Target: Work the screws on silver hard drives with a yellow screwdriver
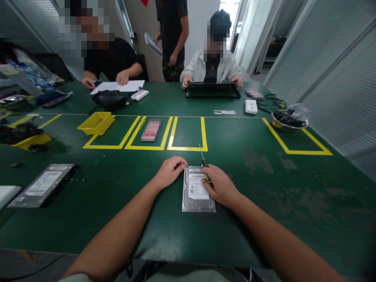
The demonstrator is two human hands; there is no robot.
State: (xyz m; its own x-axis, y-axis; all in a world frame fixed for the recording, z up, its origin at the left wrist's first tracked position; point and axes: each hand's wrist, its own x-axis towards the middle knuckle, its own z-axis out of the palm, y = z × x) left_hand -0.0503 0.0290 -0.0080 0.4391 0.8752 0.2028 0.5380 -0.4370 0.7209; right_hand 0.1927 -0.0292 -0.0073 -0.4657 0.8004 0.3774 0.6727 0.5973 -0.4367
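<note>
Left hand [170,171] pressed on the hard drive's [197,190] far-left corner, right hand [221,186] pinching the screwdriver [203,161]: best kept steady, tip upright.

We see a bare-metal hard drive [198,190] with a matt white paper label on a green table mat [264,188] worn dull in patches, a glossy yellow plastic bin [96,122] and a shiny metal bowl [289,121].
</note>
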